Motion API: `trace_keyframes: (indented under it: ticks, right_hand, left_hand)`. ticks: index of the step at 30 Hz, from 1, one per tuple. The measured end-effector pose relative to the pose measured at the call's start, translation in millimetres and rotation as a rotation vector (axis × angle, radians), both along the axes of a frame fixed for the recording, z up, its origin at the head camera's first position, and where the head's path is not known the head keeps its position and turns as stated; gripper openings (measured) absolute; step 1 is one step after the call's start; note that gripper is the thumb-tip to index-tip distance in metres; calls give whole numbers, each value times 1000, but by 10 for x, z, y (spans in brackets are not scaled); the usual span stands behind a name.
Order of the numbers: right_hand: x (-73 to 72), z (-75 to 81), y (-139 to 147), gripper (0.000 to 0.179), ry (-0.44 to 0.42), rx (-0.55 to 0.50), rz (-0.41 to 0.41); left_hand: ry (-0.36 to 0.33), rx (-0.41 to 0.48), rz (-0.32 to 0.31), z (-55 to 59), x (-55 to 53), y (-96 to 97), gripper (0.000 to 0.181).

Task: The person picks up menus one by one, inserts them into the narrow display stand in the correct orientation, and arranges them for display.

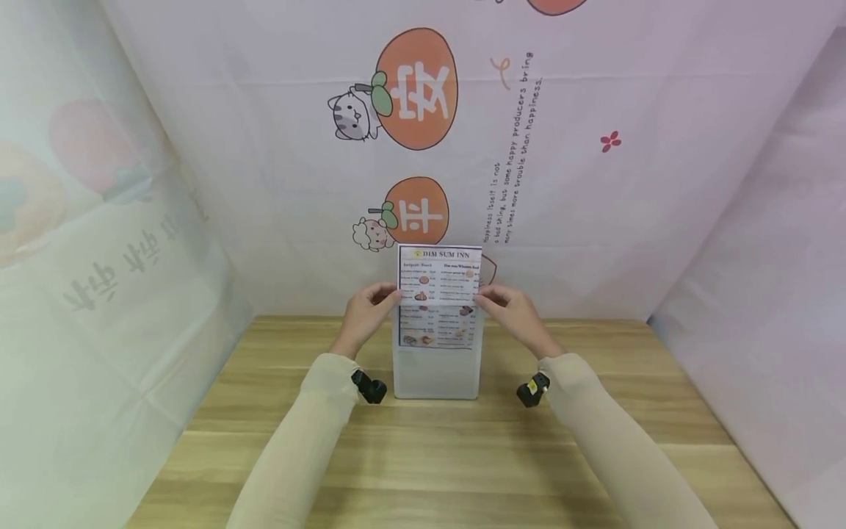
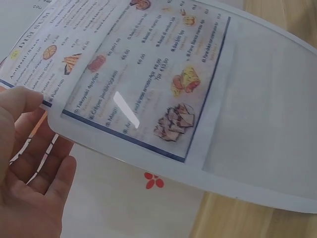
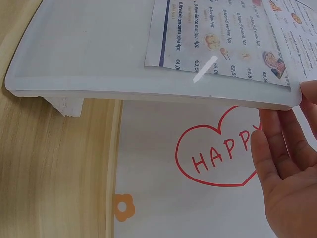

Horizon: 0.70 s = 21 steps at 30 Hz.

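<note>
A clear sign holder (image 1: 436, 376) stands upright on the table. A printed menu sheet (image 1: 439, 278) headed "DIM SUM INN" is partly inside it; its upper part sticks out above the holder's top edge. At the sheet's left edge my left hand (image 1: 365, 314) pinches the paper just above the holder's corner. My right hand (image 1: 519, 314) pinches the opposite edge at the same height. In the left wrist view, the left thumb lies on the front of the menu (image 2: 138, 89), with the fingers behind. The right wrist view shows the right fingers (image 3: 280, 148) behind the holder's corner.
A wood-grain table (image 1: 436, 455) lies beneath the holder. White printed cloth (image 1: 284, 184) hangs close behind it, with more cloth at both sides. In the right wrist view, a small white foot (image 3: 67, 106) shows under the holder's lower end.
</note>
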State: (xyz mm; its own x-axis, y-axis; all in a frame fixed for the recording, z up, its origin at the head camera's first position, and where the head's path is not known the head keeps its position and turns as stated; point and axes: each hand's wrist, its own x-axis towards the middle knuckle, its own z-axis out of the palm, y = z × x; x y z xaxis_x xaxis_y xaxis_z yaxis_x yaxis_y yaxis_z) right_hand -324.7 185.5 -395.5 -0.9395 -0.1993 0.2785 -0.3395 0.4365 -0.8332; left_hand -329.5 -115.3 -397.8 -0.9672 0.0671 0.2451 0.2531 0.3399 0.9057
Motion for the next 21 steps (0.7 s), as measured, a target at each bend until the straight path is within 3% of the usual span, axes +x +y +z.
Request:
trace_keyframes:
  ticks: [9, 21]
  right_hand:
    - [-2, 40, 6, 36, -20, -1, 12]
    - [-44, 231, -57, 38, 6, -37, -8]
  left_hand:
    - [28, -3, 9, 138, -51, 20, 31]
    - [30, 36, 0, 151, -47, 7, 29]
